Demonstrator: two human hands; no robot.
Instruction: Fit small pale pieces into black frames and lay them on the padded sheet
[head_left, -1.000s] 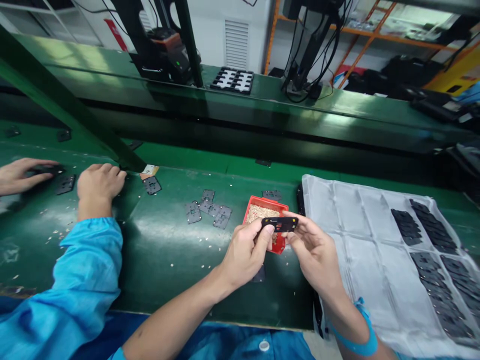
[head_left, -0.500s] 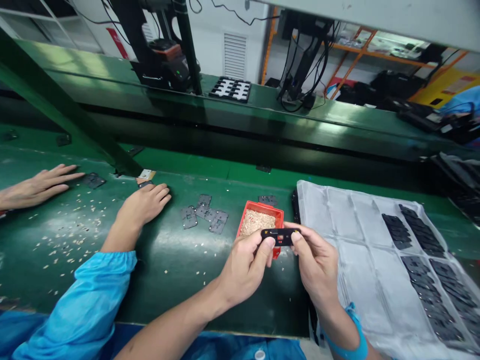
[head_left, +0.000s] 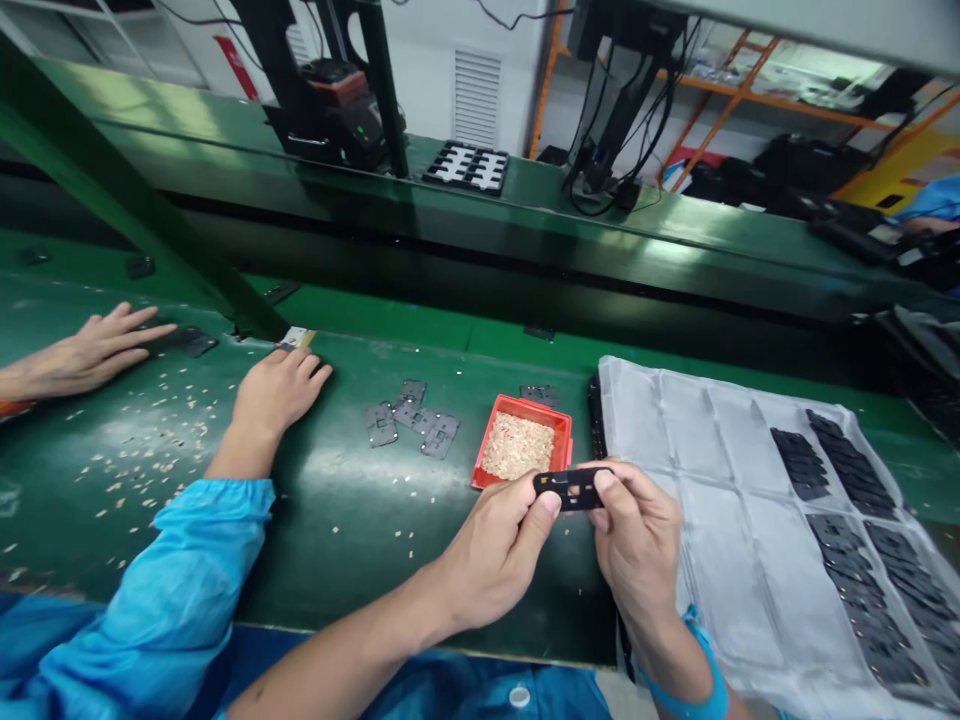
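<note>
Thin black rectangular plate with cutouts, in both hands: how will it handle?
The black plate is probably stiff: held near its ends by the left hand and right hand, it shows no sag. Likely light too, being slim with cutouts. Its flat face makes rolling unlikely.

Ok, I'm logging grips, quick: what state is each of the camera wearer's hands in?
Left hand: closed, pinching the left end of a black plate.
Right hand: closed, pinching the same plate's right end.

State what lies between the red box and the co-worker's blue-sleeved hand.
Between the red box and the co-worker's hand, the head view shows clustered dark plates.
</note>
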